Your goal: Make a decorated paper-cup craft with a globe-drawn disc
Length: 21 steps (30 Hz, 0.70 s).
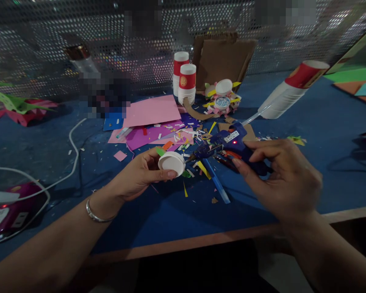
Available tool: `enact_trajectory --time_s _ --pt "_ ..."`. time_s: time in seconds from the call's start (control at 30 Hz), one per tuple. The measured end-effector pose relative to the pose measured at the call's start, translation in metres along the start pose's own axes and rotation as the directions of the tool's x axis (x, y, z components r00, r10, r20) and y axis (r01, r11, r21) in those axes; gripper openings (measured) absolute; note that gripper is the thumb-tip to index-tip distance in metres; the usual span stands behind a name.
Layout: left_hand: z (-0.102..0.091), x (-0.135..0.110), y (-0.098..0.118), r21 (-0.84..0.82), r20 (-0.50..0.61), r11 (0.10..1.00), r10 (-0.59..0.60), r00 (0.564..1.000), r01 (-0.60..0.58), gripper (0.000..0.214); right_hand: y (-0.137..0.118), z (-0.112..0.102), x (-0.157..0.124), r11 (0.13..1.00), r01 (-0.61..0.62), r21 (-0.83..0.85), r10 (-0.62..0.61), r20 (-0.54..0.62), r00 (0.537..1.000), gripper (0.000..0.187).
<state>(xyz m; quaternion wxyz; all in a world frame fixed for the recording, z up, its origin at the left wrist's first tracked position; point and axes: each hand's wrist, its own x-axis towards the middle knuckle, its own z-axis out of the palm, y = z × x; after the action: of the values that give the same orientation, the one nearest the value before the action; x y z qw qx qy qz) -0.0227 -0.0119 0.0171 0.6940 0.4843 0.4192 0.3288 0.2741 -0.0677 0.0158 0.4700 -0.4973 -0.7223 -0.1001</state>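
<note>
Between the thumb and fingers of my left hand (pixel 146 173) is a small white paper cup base (pixel 172 162), its round hollow side turned up towards me. A bit of green paper (pixel 160 151) shows at its upper left edge. My right hand (pixel 280 175) grips a blue hot glue gun (pixel 236 142) with a lit red light and a clear glue stick (pixel 259 112) standing out of its back. The gun's nozzle points left, at the right rim of the cup base; whether it touches I cannot tell. Paper scraps (pixel 195 134) lie behind and beneath.
Pink paper (pixel 152 112) lies beyond my left hand. Stacked red-and-white paper cups (pixel 187 81), a decorated cup piece (pixel 222 101) and brown cardboard (pixel 222 61) stand at the back. Another cup stack (pixel 293 89) leans right. A blue pen (pixel 218 183) lies below the gun; a white cable (pixel 75 150) crosses left.
</note>
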Motion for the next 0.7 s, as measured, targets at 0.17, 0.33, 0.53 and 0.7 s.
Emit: enact_trajectory --time_s 0.17,0.33,0.53,0.7 --pt "0.0017 0.0003 0.0005 -0.022 0.006 1.0 -0.005 1.0 0.005 0.048 -0.0015 -0.0008 0.0008 1.0 0.016 -0.02 -0.015 0.01 1.0 0.028" --pt "0.0029 0.0004 0.0018 -0.014 0.017 1.0 -0.018 1.0 0.018 0.045 -0.0009 -0.0005 0.0012 0.998 0.033 -0.044 -0.032 0.012 0.999 0.029" --pt "0.0033 -0.0002 0.0027 0.022 0.024 1.0 -0.008 1.0 0.008 0.039 0.0017 0.0008 0.0013 0.997 0.074 -0.024 -0.074 0.002 0.997 0.03" --pt "0.0027 -0.0003 0.0021 0.029 0.032 1.0 0.0 0.999 -0.001 0.037 0.0015 0.0006 0.0008 0.996 0.083 -0.035 -0.082 0.011 0.997 0.031"
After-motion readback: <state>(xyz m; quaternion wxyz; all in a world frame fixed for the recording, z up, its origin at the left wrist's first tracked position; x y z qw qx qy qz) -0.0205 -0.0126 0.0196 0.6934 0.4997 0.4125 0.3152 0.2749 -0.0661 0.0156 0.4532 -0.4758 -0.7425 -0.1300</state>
